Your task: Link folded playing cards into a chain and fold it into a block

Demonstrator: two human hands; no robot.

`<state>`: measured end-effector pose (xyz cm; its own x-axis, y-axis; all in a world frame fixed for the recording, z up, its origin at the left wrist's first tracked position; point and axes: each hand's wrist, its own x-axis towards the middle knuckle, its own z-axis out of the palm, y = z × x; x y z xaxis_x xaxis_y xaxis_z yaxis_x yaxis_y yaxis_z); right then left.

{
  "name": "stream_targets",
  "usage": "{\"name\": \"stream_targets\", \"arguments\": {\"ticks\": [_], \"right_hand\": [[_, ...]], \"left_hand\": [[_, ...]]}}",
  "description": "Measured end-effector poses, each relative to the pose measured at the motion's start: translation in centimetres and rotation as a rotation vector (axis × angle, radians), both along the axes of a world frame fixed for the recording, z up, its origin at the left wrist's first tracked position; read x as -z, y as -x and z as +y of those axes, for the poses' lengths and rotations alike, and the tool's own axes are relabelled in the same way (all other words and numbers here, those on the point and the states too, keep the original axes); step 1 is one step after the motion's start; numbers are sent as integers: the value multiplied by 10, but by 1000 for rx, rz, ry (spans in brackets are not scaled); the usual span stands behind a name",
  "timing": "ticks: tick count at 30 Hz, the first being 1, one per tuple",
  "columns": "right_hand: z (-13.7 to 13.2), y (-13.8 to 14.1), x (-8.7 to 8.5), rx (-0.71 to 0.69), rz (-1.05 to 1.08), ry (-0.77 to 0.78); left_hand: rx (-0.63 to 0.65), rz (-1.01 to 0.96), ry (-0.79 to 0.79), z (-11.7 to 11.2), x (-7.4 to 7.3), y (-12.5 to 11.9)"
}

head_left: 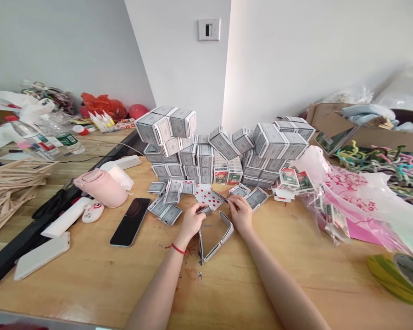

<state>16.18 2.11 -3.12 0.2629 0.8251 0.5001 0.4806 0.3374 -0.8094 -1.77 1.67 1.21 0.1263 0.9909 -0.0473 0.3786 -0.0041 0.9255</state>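
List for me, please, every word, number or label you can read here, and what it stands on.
Nothing here reads with certainty.
Face-up card: red diamond pips; corner index too small to read.
Pink bag: red print, blurred.
Bottle label: too small.
Card boxes: red and green print, too small.

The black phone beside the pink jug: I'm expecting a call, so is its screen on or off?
Off, as far as shows: the phone lies face up, its screen dark and unlit.
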Motion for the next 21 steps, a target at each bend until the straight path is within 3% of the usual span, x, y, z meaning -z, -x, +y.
{"name": "stream_targets", "arguments": {"ticks": [4,8,14,21], "right_hand": [[-7,-1,3,-66,319,141],[-14,-4,0,-120,571,176],[-21,-14,2,-33,491,218],[-23,-17,7,-76,525,237]], "left_hand": [[-7,-10,11,0,1,-1],[-67,-34,19,0,4,-2],[-55,-38,9,-1,3,-3],[-28,-66,72,-4,-2,-6]]}}
